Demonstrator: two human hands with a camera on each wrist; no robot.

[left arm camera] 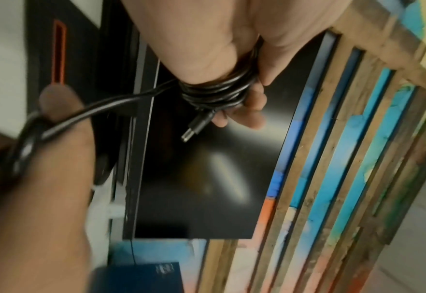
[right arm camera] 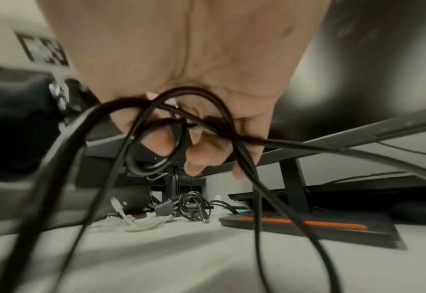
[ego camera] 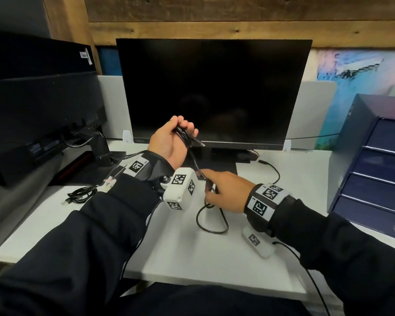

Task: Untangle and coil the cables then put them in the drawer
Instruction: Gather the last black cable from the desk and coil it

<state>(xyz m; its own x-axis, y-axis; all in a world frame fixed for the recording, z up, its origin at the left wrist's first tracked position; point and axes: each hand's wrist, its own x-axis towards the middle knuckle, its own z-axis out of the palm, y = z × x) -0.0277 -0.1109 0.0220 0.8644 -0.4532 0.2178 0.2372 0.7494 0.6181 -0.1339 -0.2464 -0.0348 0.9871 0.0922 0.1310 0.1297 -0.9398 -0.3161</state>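
The left hand [ego camera: 169,140] was closed in a grip around a partly wound coil of the black cable [left arm camera: 214,91], held above the surface [ego camera: 192,254] in front of the monitor [ego camera: 212,87], with the barrel plug [left arm camera: 197,126] hanging free below the fingers. The right hand [ego camera: 224,192], nearer and lower, pinched the trailing run of the same cable, which still carried a loose knot at the fingers [right arm camera: 201,158] and looped down onto the surface. The cable appeared light, limp and smooth, so it would likely slip and spring open; hold was best taken across all turns at once. A second coiled black cable [ego camera: 80,195] lay far left. The blue drawer unit [ego camera: 374,169] stood right, drawers shut.
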